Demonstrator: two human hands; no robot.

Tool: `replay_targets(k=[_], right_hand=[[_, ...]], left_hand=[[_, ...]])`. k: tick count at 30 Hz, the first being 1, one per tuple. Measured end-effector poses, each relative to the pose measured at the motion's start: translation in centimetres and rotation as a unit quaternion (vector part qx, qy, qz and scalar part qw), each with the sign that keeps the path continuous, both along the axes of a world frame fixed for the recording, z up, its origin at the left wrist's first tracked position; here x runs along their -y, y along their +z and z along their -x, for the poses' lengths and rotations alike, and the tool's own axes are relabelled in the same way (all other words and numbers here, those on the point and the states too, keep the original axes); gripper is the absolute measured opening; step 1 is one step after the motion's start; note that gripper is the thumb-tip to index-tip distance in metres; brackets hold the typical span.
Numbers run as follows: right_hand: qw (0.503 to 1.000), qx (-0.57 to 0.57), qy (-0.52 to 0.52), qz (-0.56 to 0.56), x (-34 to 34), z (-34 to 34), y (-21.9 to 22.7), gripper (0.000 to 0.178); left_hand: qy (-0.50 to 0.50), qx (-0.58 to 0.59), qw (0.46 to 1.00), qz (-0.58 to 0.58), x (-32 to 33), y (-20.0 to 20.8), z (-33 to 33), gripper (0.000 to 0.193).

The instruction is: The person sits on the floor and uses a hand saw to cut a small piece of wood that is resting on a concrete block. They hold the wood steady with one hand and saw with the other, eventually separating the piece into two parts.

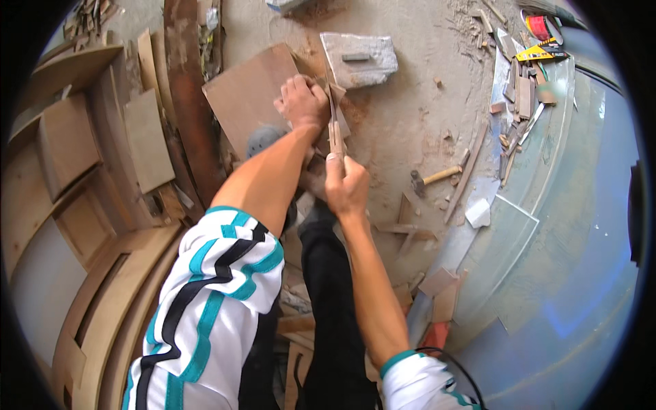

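Board of brown wood [239,96] is set askew low over the floor [417,116], its broad face turned up. Skin could be nicked, it is judged, if the blade of the handsaw [334,126] were to jump sideways, since little room is left between it and the knuckles of the left hand [303,101]. The board could also be rocked or twisted, being pressed mainly near one side; the blade might then be pinched or bent. The blade's far end might be knocked against the white block [372,73] if a stroke were pushed too far.

The board lies beneath the left hand and spreads out to its left; the fingers are curled, and whether an edge is gripped cannot be told. By the right hand, [347,183] lower down and nearer the body, the saw's straight wooden handle is firmly gripped, thumb along the top. The teeth cannot be made out, nor can the depth of any cut.

At the board's lower edge a grey perforated shoe [263,140] is partly hidden by the forearm; whether the board is weighted by it cannot be told. On the white block a small dark bar [355,57] is rested. Farther right, a hammer [441,175] and wood scraps [525,96] are strewn.
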State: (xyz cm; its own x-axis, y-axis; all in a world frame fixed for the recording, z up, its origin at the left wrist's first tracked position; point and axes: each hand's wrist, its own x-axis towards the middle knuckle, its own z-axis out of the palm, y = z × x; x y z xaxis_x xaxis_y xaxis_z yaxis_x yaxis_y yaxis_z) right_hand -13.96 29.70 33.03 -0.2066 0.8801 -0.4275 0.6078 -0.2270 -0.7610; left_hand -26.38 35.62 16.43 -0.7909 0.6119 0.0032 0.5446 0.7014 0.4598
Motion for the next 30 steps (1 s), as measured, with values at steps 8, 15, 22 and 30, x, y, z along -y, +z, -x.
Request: replay_targets(k=[8, 15, 22, 30], right_hand=[[0.996, -0.075, 0.022, -0.033, 4.3, -3.8, 4.8, 0.036], [0.999, -0.036, 0.006, 0.006, 2.3, -1.4, 2.3, 0.034], [0.998, -0.063, 0.027, -0.003, 3.5, -4.3, 0.7, 0.028], [0.996, -0.074, 0.039, 0.005, 7.9, -8.1, 5.4, 0.024]], left_hand=[[0.003, 0.003, 1.0, -0.01, 0.6, -0.4, 1.5, 0.013], [0.012, -0.005, 1.0, -0.007, -0.5, -1.1, 1.9, 0.01], [0.005, 0.009, 1.0, -0.004, 0.4, -0.6, 1.0, 0.011], [0.007, 0.011, 1.0, 0.014, 0.4, -0.7, 1.0, 0.01]])
